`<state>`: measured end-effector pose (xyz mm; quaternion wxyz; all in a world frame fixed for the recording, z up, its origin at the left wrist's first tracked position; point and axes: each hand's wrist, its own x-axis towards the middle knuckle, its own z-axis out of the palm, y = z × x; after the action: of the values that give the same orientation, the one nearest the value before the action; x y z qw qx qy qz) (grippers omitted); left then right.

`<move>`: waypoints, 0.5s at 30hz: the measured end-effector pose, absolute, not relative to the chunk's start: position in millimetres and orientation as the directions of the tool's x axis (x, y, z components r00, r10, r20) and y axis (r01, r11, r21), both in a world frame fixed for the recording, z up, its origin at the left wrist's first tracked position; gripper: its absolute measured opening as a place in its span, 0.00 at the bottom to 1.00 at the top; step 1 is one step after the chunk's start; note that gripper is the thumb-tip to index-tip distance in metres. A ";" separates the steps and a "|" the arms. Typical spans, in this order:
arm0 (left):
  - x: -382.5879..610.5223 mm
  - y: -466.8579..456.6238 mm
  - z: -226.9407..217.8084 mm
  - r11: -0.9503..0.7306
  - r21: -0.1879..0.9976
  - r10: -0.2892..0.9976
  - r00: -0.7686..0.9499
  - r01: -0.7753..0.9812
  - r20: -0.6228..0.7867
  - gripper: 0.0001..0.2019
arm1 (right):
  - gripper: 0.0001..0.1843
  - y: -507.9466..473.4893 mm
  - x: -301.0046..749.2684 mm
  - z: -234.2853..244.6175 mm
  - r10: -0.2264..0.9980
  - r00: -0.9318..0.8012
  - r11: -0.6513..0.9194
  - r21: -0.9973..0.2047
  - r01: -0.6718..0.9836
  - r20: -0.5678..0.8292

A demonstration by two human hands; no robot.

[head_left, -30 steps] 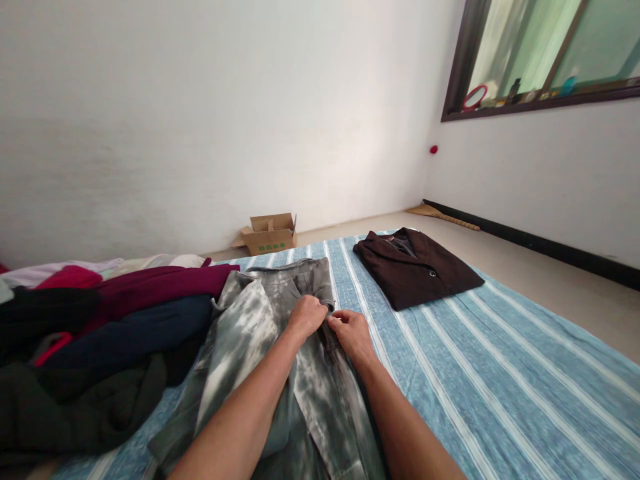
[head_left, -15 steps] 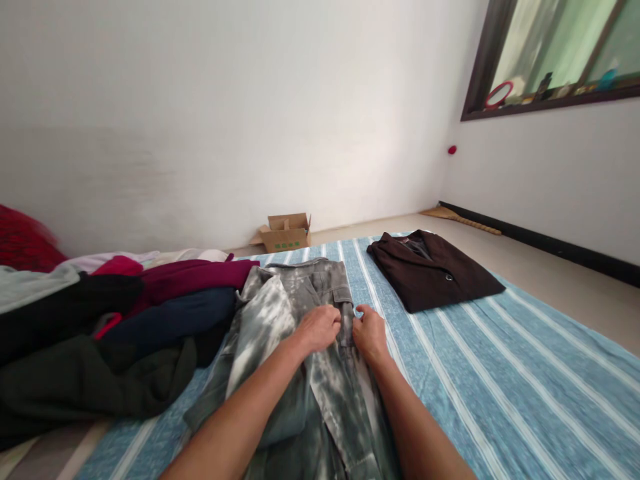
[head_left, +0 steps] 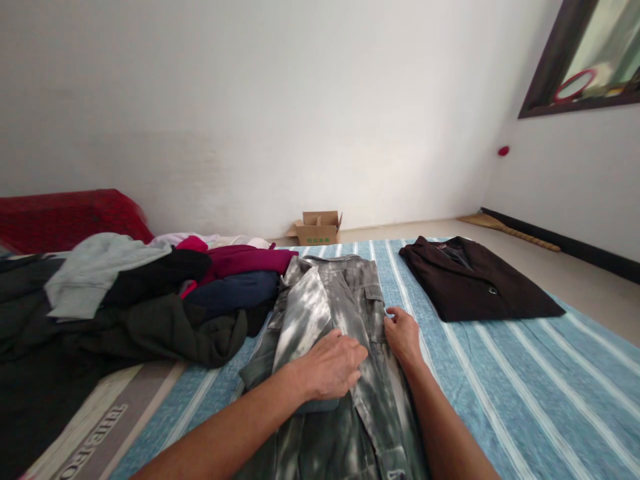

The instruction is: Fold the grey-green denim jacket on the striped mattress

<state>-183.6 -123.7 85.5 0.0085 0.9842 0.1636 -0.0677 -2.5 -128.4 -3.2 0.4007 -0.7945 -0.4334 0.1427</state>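
A pair of grey-and-white mottled cargo trousers (head_left: 350, 287) lies lengthwise before me, waistband at the far end, with one part folded over on the left side. My left hand (head_left: 336, 365) is closed over the middle of the trousers, its curled fingers gripping the cloth; the fingertips are partly hidden. At the right edge, beside the cargo pocket, my right hand (head_left: 403, 335) has thumb and fingers pinched on the trouser side. A dark brown folded coat (head_left: 475, 283) with a button lies flat to the right of the trousers.
A heap of clothes lies on the left: a grey garment (head_left: 95, 270), a maroon one (head_left: 245, 263), a navy one (head_left: 240, 293) and a dark green one (head_left: 185, 327). All rest on a blue striped sheet (head_left: 500, 393). Beyond are a cardboard box (head_left: 317, 230) and a broom (head_left: 510, 230).
My left hand has moved nearer to me and away from my right hand, down the trousers. The right hand stays at the right edge. The view has turned left.
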 end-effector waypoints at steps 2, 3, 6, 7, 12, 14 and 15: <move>-194.5 -124.7 85.3 -0.943 -0.054 0.333 0.935 0.328 -0.126 0.06 | 0.19 -129.3 -2.3 -3.3 0.807 0.578 -0.302 -0.758 0.579 0.120; -199.7 -123.8 85.4 -0.943 -0.072 0.333 0.935 0.326 -0.119 0.08 | 0.19 -129.6 -2.1 -3.5 0.809 0.576 -0.301 -0.757 0.580 0.119; -215.3 -115.5 91.4 -0.923 -0.093 0.380 0.921 0.373 -0.084 0.15 | 0.19 -130.1 -1.3 -4.3 0.812 0.571 -0.297 -0.759 0.580 0.119; -221.3 -111.2 96.2 -0.905 -0.090 0.422 0.905 0.416 -0.059 0.16 | 0.18 -130.1 -1.0 -4.5 0.813 0.570 -0.296 -0.759 0.580 0.118; -269.9 -79.6 132.0 -0.699 -0.055 0.708 0.701 0.713 0.091 0.13 | 0.18 -130.7 -0.4 -5.1 0.818 0.563 -0.291 -0.762 0.579 0.116; -300.0 -62.8 143.1 -0.558 -0.127 0.813 0.571 0.820 0.119 0.11 | 0.18 -131.0 -0.5 -5.1 0.820 0.561 -0.289 -0.762 0.579 0.115; -316.3 -54.2 147.0 -0.491 -0.158 0.848 0.511 0.857 0.137 0.10 | 0.18 -131.2 -0.6 -5.0 0.819 0.561 -0.289 -0.762 0.579 0.115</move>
<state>-316.3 -54.2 147.0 -0.1030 0.8632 0.4938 0.0206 -0.6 -131.2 -5.0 0.3986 -0.7886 -0.4433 0.1509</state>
